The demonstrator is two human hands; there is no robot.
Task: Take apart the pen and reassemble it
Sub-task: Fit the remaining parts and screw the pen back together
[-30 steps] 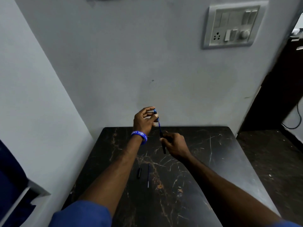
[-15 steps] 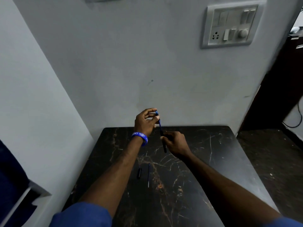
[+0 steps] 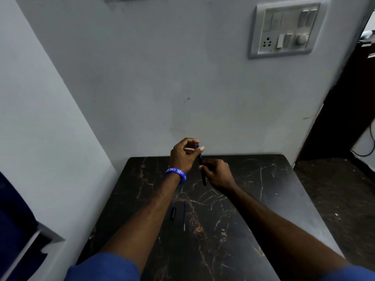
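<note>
Above the far part of the black marble table [image 3: 253, 199], both hands hold a dark pen barrel [image 3: 203, 177], which stands nearly upright. My left hand [image 3: 183, 155] pinches the blue piece at its top end [image 3: 198, 146]. My right hand [image 3: 217, 174] grips the barrel around its middle, and the lower end sticks out below the fingers. Two loose parts lie on the table between my forearms: a short black pen piece [image 3: 172, 213] and a thin blue refill [image 3: 184, 216], side by side and pointing away from me.
Grey walls close the table in at the back and left. A switch panel with a socket [image 3: 284, 29] is on the back wall, up right. A dark floor [image 3: 334, 185] and dark furniture lie right of the table. A blue-and-white object [image 3: 18, 240] sits at lower left.
My hands have come closer together, so less blue shows between them. The view has shifted slightly. The two loose parts on the table have not moved.
</note>
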